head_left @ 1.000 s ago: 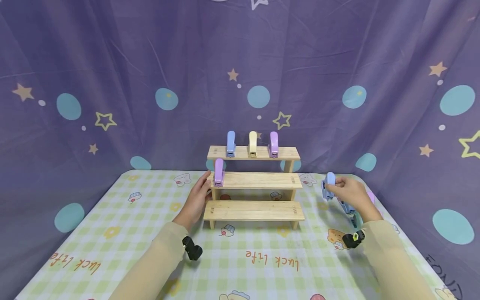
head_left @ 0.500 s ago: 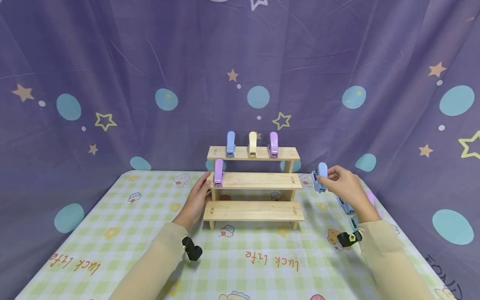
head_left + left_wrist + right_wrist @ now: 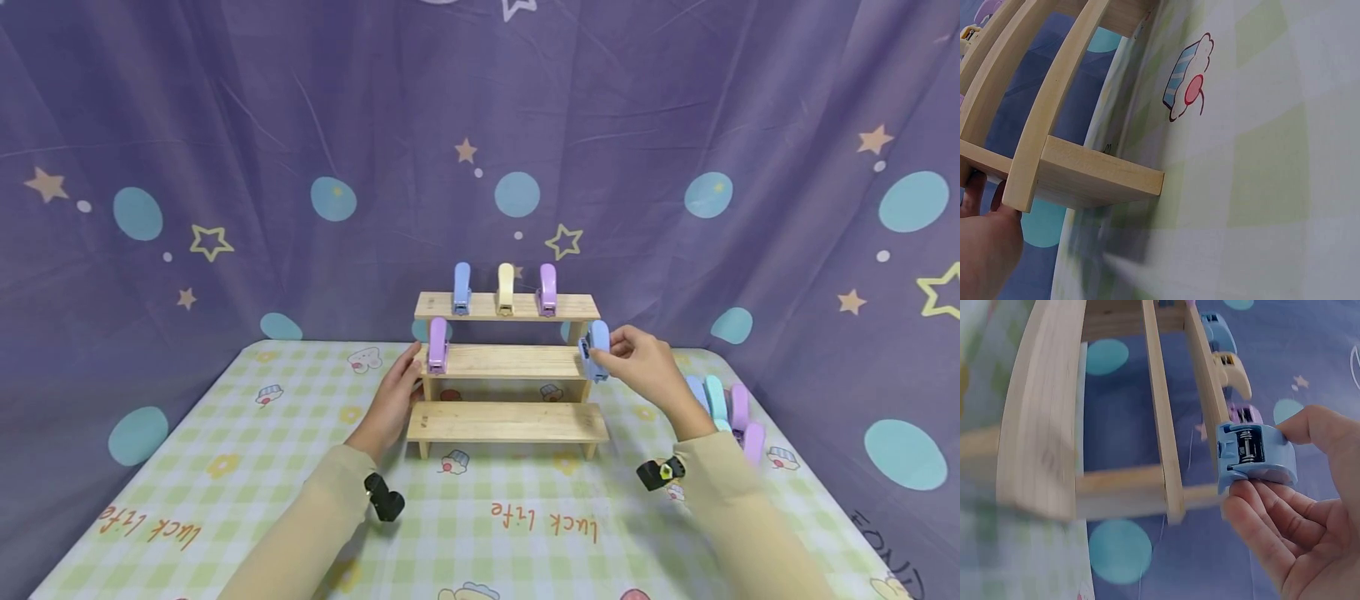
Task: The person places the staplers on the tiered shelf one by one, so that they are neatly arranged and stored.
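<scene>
Beside the right end of the middle shelf, my right hand pinches a light blue stapler between thumb and fingers. In the right wrist view that blue stapler shows its spring and stands against the rack's edge. A three-step wooden rack stands on the table. My left hand holds the rack at the left end of its middle shelf, beside a purple stapler; the left wrist view shows the fingertips on the wood. Top-shelf staplers are blue, yellow and purple.
Right of the rack, a group of staplers lies on the table, among them a teal stapler and a purple stapler, partly behind my right forearm. A checked cloth covers the table. A purple curtain hangs behind.
My right hand has carried the blue stapler left from the table's right side to the middle shelf's right end. More of the staplers on the right now shows. My left hand has stayed put.
</scene>
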`<action>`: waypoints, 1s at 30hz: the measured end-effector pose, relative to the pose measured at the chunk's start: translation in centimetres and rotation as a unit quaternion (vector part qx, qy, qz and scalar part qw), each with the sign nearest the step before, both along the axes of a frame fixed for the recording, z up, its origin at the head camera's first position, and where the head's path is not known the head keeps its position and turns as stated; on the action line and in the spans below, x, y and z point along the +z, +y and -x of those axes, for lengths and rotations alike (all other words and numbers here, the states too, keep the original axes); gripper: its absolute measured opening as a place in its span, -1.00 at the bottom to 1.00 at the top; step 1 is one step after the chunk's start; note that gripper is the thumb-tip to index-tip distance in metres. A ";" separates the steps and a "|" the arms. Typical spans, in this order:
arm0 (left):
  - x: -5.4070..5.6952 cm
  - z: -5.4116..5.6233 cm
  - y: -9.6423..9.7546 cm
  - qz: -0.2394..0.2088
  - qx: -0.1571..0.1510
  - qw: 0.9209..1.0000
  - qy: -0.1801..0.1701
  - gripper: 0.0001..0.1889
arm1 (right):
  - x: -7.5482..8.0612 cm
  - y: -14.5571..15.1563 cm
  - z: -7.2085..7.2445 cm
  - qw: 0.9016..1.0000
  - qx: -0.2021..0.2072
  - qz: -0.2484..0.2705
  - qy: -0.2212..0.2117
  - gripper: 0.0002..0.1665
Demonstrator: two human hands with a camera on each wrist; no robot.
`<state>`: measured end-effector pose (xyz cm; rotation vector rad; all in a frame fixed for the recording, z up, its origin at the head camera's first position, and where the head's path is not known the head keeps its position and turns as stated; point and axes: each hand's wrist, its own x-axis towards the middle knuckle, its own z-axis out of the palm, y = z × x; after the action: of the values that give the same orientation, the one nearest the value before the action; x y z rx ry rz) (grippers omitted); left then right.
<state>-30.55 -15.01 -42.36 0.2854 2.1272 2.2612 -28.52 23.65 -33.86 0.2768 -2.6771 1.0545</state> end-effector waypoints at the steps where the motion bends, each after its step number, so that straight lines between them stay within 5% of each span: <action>1: 0.0 0.0 0.0 0.000 0.001 1.000 0.000 -0.44 | 0.0 -0.4 0.1 1.000 0.004 0.004 0.000 -0.47; 19: 0.0 0.0 0.0 0.005 0.010 1.000 -0.004 -0.45 | -1.3 -9.0 2.1 0.994 0.085 0.068 0.017 -0.64; 30: 0.1 0.1 0.1 -0.003 -0.001 1.000 -0.003 -0.43 | -1.9 -13.1 2.8 0.990 0.093 0.107 0.012 -0.61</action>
<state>-30.66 -14.95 -42.31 0.2813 2.1159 2.2658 -31.33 10.52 -35.75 0.5002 -2.5266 1.3706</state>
